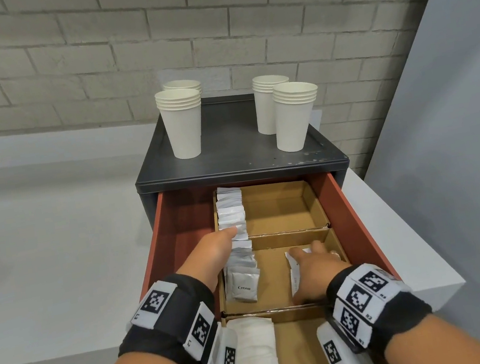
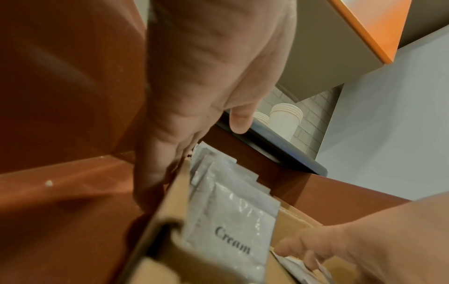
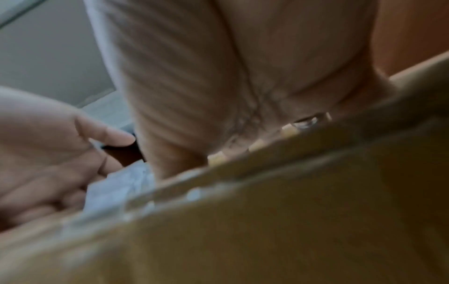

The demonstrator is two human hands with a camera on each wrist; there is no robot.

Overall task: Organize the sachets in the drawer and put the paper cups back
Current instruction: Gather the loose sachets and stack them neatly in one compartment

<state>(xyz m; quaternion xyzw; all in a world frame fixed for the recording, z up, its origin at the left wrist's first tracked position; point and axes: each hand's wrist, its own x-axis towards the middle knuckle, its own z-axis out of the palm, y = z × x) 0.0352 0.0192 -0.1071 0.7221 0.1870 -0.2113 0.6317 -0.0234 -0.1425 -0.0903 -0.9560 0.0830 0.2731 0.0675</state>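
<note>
Head view: still on sachets, left hand (image 1: 212,253) fingers straight against the drawer (image 1: 358,211) row, right hand (image 1: 314,273) fingers clamped on loose sachets (image 1: 293,270), probably filed next.

Beyond the right hand (image 1: 314,273): the far right compartment (image 1: 280,207) of the cardboard divider lies bare, open from above.
Between the two: a cardboard cross wall (image 1: 290,238) stands just past the right fingertips.
Left of the right hand: bare cardboard floor, then the row of sachets (image 1: 235,229) standing on edge, filling the left lane front to back.
At the left hand (image 1: 212,254): it is wedged between the sachet row and the red drawer wall (image 1: 160,243); a strip of bare drawer floor runs there.
Far above both hands: four stacks of paper cups (image 1: 183,125) stand on the cabinet top (image 1: 234,151), with a clear lane between the left and right pairs.
Nearer than both wrists: white napkins (image 1: 255,354) fill the left part of the front compartment.
</note>
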